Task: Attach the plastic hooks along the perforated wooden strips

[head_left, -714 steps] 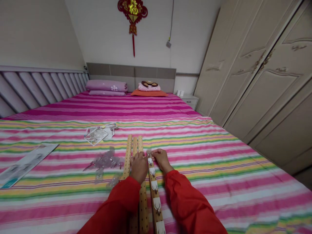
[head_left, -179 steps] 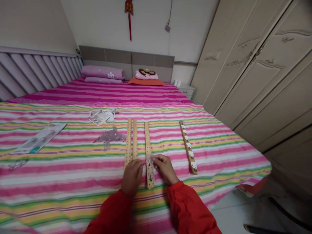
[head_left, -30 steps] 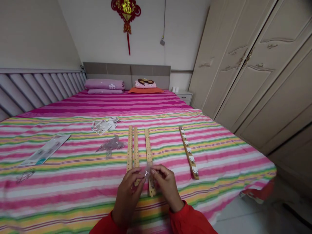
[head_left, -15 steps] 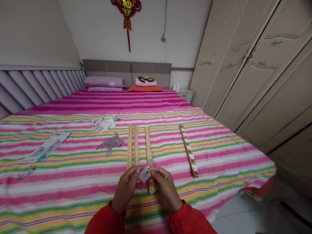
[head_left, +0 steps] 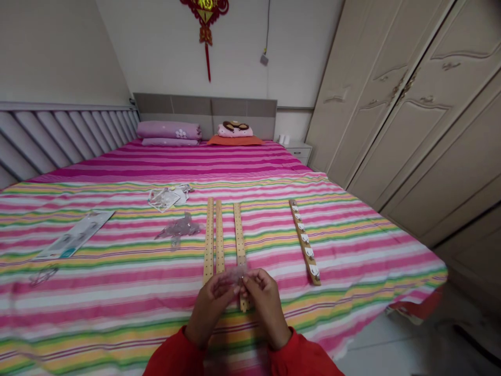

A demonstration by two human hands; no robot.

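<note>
A small clear plastic bag (head_left: 237,272) is held between my two hands. My left hand (head_left: 211,305) has its fingers curled behind the bag and its thumb in front. My right hand (head_left: 265,300) pinches at the bag's right side with thumb and forefinger; anything small inside the pinch is hidden. Under the hands lies a perforated wooden strip (head_left: 239,230), its near end showing below the fingers. Two similar strips, a left one (head_left: 209,240) and a middle one (head_left: 219,235), lie side by side, their near ends close to my left hand.
On the right lies a wooden strip fitted with several white hooks (head_left: 305,238). To the left are a heap of clear little bags (head_left: 180,226), a pile of packaging (head_left: 168,197), a long flat package (head_left: 78,234) and wire rings (head_left: 44,275), all on the striped bedspread (head_left: 129,297).
The bag has turned and lifted slightly at my fingertips. My left fingers have moved behind it, and my left thumb has come right, close to my right fingertips.
</note>
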